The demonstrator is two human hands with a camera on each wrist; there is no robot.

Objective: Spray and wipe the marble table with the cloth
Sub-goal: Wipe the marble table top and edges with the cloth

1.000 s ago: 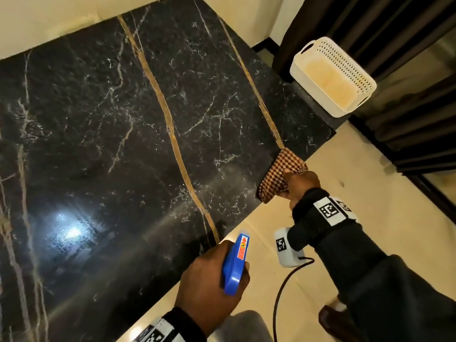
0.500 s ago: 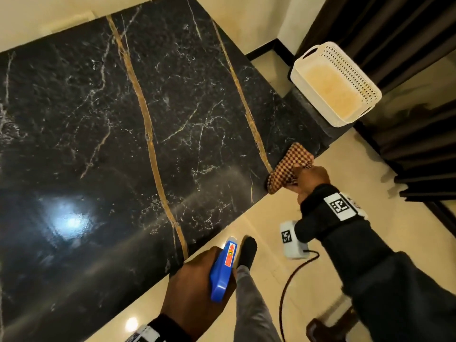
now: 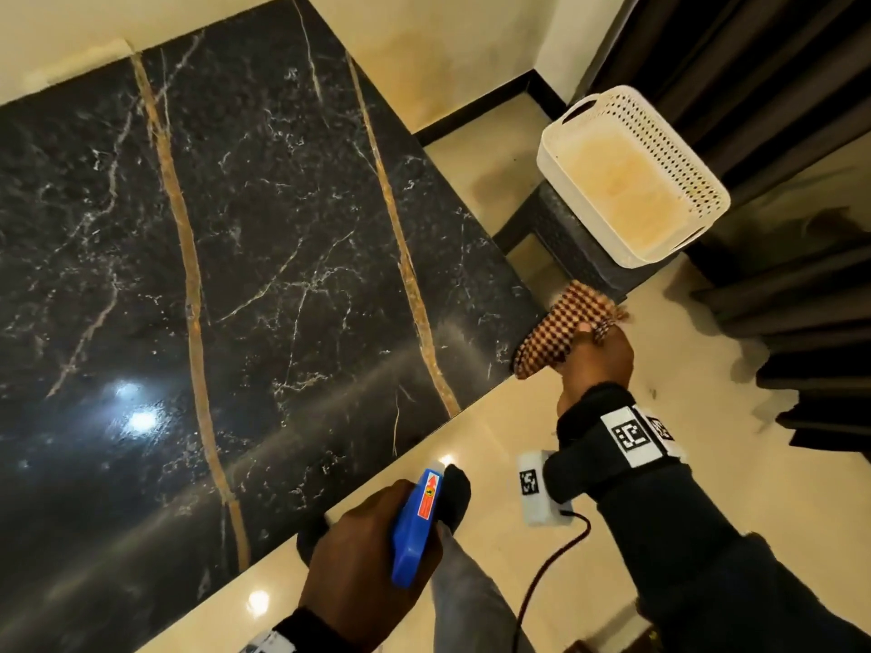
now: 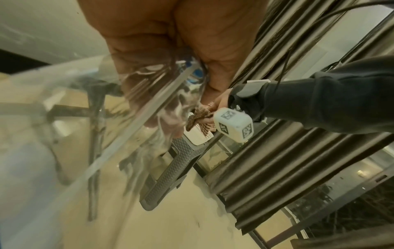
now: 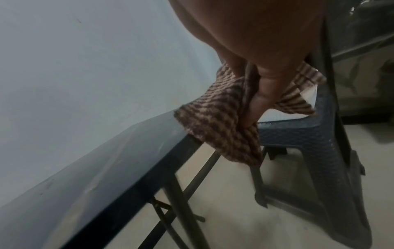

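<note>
The black marble table (image 3: 264, 256) with gold veins fills the left of the head view. My right hand (image 3: 596, 353) grips a brown checked cloth (image 3: 561, 329) at the table's near right corner; in the right wrist view the cloth (image 5: 215, 124) hangs over the table (image 5: 119, 160) edge. My left hand (image 3: 372, 553) holds a spray bottle by its blue head (image 3: 417, 525) just off the near edge. In the left wrist view the clear bottle (image 4: 149, 107) is blurred under my fingers.
A white perforated basket (image 3: 631, 176) sits on a dark plastic stool (image 3: 572, 242) beyond the table's right corner. Dark curtains (image 3: 763, 110) hang at the right. The floor is cream tile (image 3: 683, 351). A cable (image 3: 551, 563) trails from my right wrist.
My right hand has slid the cloth rightward along the near edge to the table's corner. The view has shifted toward the right; my left hand keeps holding the spray bottle.
</note>
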